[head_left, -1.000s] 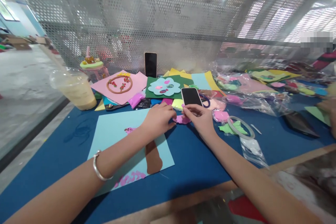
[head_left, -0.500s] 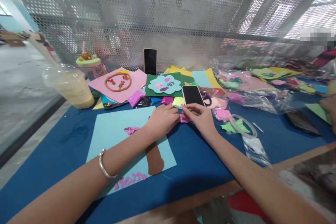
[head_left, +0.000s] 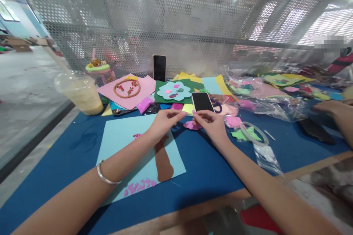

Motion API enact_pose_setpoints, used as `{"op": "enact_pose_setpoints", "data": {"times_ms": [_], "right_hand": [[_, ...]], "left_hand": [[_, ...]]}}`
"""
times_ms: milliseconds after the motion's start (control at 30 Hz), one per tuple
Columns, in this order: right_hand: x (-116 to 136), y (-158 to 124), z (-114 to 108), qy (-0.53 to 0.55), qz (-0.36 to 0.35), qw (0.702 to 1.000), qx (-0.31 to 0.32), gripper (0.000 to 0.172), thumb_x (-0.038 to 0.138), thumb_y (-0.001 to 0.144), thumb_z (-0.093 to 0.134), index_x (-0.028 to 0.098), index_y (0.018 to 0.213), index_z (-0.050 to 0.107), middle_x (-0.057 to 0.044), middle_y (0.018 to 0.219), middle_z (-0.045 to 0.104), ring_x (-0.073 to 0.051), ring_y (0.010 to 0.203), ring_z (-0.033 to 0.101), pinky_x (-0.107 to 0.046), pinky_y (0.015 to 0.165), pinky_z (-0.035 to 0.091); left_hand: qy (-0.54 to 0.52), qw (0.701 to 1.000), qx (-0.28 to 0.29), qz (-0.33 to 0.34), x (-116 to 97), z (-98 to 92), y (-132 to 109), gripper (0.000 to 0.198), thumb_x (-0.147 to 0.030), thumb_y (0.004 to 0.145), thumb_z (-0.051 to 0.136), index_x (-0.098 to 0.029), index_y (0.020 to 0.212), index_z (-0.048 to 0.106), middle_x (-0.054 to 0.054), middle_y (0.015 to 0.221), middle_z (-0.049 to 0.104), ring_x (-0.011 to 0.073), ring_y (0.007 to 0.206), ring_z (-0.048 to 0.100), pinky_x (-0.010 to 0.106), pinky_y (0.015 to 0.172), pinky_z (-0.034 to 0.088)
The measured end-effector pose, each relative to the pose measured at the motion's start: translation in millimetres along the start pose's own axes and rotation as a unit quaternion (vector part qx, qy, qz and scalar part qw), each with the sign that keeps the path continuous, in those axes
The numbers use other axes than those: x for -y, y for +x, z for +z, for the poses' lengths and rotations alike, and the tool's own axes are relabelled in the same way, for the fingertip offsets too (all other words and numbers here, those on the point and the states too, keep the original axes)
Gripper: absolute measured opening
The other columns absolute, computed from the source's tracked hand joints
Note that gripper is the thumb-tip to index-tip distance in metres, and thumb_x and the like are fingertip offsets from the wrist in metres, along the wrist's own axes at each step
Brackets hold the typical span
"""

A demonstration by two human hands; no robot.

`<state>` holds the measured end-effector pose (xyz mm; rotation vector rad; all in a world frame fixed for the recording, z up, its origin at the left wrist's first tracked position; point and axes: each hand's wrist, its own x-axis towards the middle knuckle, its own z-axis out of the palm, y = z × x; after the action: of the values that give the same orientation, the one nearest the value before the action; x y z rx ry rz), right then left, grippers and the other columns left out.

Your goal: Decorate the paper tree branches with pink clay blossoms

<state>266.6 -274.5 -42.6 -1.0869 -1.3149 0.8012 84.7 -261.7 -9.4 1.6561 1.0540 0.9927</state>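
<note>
My left hand (head_left: pixel 164 122) hovers over the top right of a light blue sheet (head_left: pixel 118 136), fingertips pinched together; whatever they hold is too small to make out. Close by on the right, my right hand (head_left: pixel 212 125) pinches a tiny bit of pink clay (head_left: pixel 193 112) between thumb and finger. A flattened lump of pink clay (head_left: pixel 192 125) lies on the table between and below both hands. On the sheet are a brown clay trunk (head_left: pixel 163 163), a row of pink clay bits (head_left: pixel 140 186) along the lower edge, and a pink clay cluster (head_left: pixel 137 136) partly behind my left forearm.
A phone (head_left: pixel 202 102) lies just behind my right hand; another phone (head_left: pixel 159 68) stands against the mesh panel. A drink cup (head_left: pixel 82 93) is at left. Clay packets, a grey ring (head_left: pixel 255 134) and green clay lie right. Another person's hand (head_left: pixel 335 112) reaches in at far right.
My left hand has moved slightly left and its fingers have straightened, uncovering more of the pink clay lump. The other person's hand has come further in at the right. The view has shifted slightly.
</note>
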Motion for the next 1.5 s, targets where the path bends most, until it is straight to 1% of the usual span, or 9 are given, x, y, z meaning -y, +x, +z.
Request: {"op": "enact_pose_setpoints", "data": {"times_ms": [100, 300, 433, 533, 733, 867, 967, 1267, 1500], "right_hand": [[-3.2, 1.6, -1.4, 0.005, -0.001, 1.000, -0.009, 0.027, 0.043, 0.066, 0.076, 0.018, 0.077, 0.071, -0.005, 0.068, 0.071, -0.020, 0.061, 0.068, -0.030, 0.059, 0.057], [-6.0, 2.3, -2.6, 0.005, -0.010, 1.000, -0.011, 0.025, 0.040, 0.066, 0.076, 0.019, 0.078, 0.071, -0.004, 0.069, 0.071, -0.019, 0.062, 0.068, -0.027, 0.056, 0.055], [-4.8, 1.3, -3.1, 0.003, -0.016, 1.000, -0.016, 0.024, 0.040, 0.067, 0.076, 0.019, 0.079, 0.071, -0.003, 0.068, 0.071, -0.018, 0.060, 0.068, -0.026, 0.054, 0.055], [-3.4, 0.9, -2.8, 0.009, -0.017, 1.000, -0.016, 0.024, 0.040, 0.067, 0.076, 0.019, 0.078, 0.071, -0.003, 0.067, 0.071, -0.018, 0.058, 0.068, -0.026, 0.053, 0.054], [-0.6, -0.4, -1.2, 0.002, -0.021, 0.999, -0.031, 0.025, 0.041, 0.067, 0.075, 0.019, 0.079, 0.071, -0.004, 0.067, 0.071, -0.018, 0.057, 0.066, -0.028, 0.052, 0.054], [1.9, -2.9, -0.9, -0.024, -0.039, 0.999, -0.026, 0.024, 0.041, 0.071, 0.073, 0.019, 0.080, 0.070, -0.005, 0.074, 0.071, -0.019, 0.063, 0.067, -0.030, 0.058, 0.055], [2.5, -4.1, -0.9, -0.044, -0.051, 0.997, -0.024, 0.024, 0.041, 0.072, 0.071, 0.019, 0.081, 0.070, -0.006, 0.076, 0.071, -0.020, 0.065, 0.067, -0.031, 0.059, 0.056], [-0.4, -4.6, -1.7, -0.039, -0.063, 0.997, -0.032, 0.020, 0.037, 0.074, 0.070, 0.019, 0.083, 0.070, -0.006, 0.076, 0.071, -0.021, 0.065, 0.068, -0.032, 0.060, 0.056], [0.4, -4.4, -1.6, -0.042, -0.060, 0.997, -0.032, 0.023, 0.040, 0.073, 0.070, 0.019, 0.083, 0.070, -0.006, 0.076, 0.071, -0.021, 0.065, 0.068, -0.032, 0.060, 0.056]], "left_hand": [[-0.076, 0.996, 0.003, -0.041, -0.3, 3.4, -2.5, 0.034, -0.041, 0.076, 0.062, -0.017, 0.098, 0.073, 0.008, 0.094, 0.071, 0.0189, 0.084, 0.062, 0.026, 0.066, 0.045], [-0.179, 0.979, 0.022, -0.094, -2.5, 11.3, -7.6, 0.029, -0.033, 0.071, 0.065, -0.018, 0.095, 0.074, 0.009, 0.094, 0.071, 0.0180, 0.083, 0.061, 0.027, 0.069, 0.044], [-0.268, 0.955, 0.038, -0.125, -4.1, 15.7, -10.3, 0.028, -0.026, 0.067, 0.065, -0.019, 0.093, 0.075, 0.007, 0.098, 0.071, 0.0156, 0.082, 0.059, 0.025, 0.070, 0.044], [-0.316, 0.936, 0.034, -0.152, -6.0, 18.5, -12.0, 0.029, -0.019, 0.067, 0.064, -0.020, 0.094, 0.074, 0.006, 0.101, 0.070, 0.0141, 0.079, 0.058, 0.023, 0.068, 0.043], [-0.353, 0.918, 0.025, -0.181, -12.3, 23.2, -16.3, 0.031, -0.014, 0.067, 0.060, -0.020, 0.093, 0.074, 0.005, 0.102, 0.069, 0.0128, 0.076, 0.057, 0.023, 0.067, 0.045], [-0.365, 0.915, 0.032, -0.169, -15.8, 25.0, -18.9, 0.033, -0.013, 0.065, 0.058, -0.020, 0.092, 0.075, 0.004, 0.098, 0.069, 0.0112, 0.072, 0.055, 0.023, 0.067, 0.044], [-0.376, 0.911, 0.039, -0.165, -18.9, 25.5, -20.4, 0.033, -0.012, 0.064, 0.057, -0.020, 0.091, 0.075, 0.004, 0.095, 0.069, 0.0101, 0.071, 0.054, 0.021, 0.066, 0.043], [-0.410, 0.894, 0.037, -0.179, -25.1, 28.1, -24.7, 0.034, -0.009, 0.064, 0.057, -0.020, 0.091, 0.075, 0.001, 0.087, 0.067, 0.0082, 0.070, 0.053, 0.018, 0.063, 0.042], [-0.423, 0.888, 0.033, -0.181, -25.7, 29.2, -27.0, 0.035, -0.011, 0.065, 0.057, -0.020, 0.095, 0.074, 0.003, 0.090, 0.066, 0.0088, 0.070, 0.053, 0.018, 0.063, 0.043]]}}
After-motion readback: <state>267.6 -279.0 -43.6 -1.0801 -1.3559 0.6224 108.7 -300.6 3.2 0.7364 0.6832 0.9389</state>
